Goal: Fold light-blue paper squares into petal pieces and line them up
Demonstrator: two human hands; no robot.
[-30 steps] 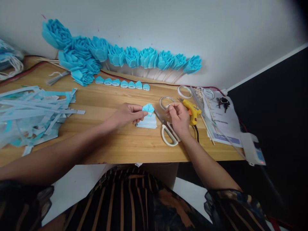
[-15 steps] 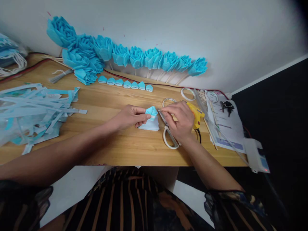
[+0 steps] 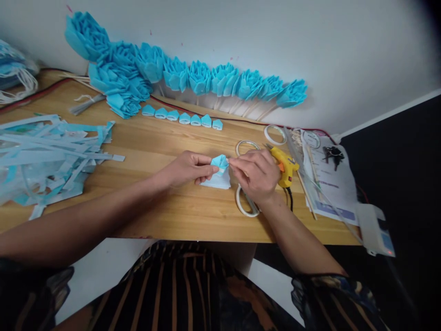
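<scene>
My left hand [image 3: 195, 168] pinches a folded light-blue fabric petal [image 3: 219, 162] between thumb and fingers. Just below it on the table lies a small stack of pale fabric pieces [image 3: 217, 180]. My right hand [image 3: 257, 174] is closed in a pinch at the petal's right edge; whatever its fingertips hold is too small to make out. Beneath that hand is a white ring-shaped thing [image 3: 238, 202], partly hidden. To the right of the hand lies a yellow glue gun [image 3: 285, 166] with an orange trigger.
Several folded petals [image 3: 184, 118] stand in a row behind my hands. Blue fabric flowers [image 3: 200, 78] on sticks lean on the wall. Cut strips [image 3: 58, 151] are heaped at left. Tape rolls [image 3: 274, 134], keys [image 3: 333, 155], printed paper [image 3: 339, 193] and a white device [image 3: 374, 227] occupy the right.
My right fingertips have moved left to the petal's edge, closing the small gap. My left hand keeps its pinch on the petal. The whole view has shifted slightly.
</scene>
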